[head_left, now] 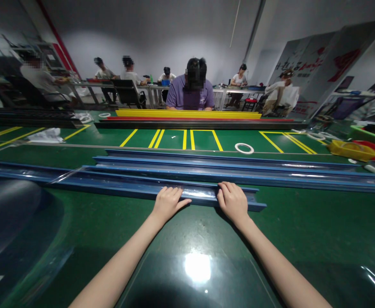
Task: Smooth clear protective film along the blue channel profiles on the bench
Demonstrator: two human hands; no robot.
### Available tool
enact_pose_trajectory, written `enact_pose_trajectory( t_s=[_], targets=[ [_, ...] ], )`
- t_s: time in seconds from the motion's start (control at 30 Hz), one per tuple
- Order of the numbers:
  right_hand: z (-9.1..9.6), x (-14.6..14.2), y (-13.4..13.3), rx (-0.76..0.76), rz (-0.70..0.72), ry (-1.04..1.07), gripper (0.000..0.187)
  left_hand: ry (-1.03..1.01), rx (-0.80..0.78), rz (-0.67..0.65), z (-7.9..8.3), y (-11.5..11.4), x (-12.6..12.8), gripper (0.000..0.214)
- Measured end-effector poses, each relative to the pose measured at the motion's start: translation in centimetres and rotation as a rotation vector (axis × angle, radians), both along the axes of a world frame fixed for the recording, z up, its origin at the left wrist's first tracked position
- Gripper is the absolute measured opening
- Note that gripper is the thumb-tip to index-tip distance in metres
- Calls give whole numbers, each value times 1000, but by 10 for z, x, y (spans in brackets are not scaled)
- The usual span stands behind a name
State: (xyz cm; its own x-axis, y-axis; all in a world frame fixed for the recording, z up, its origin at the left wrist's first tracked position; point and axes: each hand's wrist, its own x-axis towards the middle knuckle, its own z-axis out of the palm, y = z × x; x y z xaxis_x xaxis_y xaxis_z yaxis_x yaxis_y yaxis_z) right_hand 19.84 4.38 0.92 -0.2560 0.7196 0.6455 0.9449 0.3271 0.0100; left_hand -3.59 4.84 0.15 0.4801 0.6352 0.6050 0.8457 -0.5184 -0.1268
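A long blue U-shaped channel (202,191) lies across the green table in front of me, its open side up. My left hand (168,202) is closed over its near edge, fingers bent into the groove and thumb along the outer side. Toward the channel's right end, my right hand (234,202) grips the same near edge, its fingertips inside the groove. Clear film (67,174) is wrapped around the channel farther left. Just behind it lie more blue channels (181,164), roughly parallel.
Yellow (187,113), red and black strips lie across the table beyond. A white ring (244,148) sits near yellow tape lines. Yellow and red trays (352,149) stand at right. A dark curved object (10,222) fills the left foreground. A person in purple (189,94) sits opposite.
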Motion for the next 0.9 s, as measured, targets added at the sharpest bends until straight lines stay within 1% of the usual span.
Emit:
enact_pose_trajectory(
  t_s=[0.23, 0.5, 0.7, 0.8, 0.9],
  targets=[
    [1, 0, 0, 2, 0, -2, 24, 17, 11, 27, 1, -3, 2, 37],
    [2, 3, 3, -34, -18, -39, 24, -48, 2, -4, 5, -4, 1, 36],
    [3, 6, 6, -38, 5, -36, 23, -67, 11, -4, 6, -5, 0, 34],
    [2, 11, 7, -20, 12, -34, 24, -77, 18, -15, 5, -5, -1, 32],
    [0, 26, 7, 17, 9, -34, 24, -89, 34, -38, 6, -5, -1, 31]
  ],
)
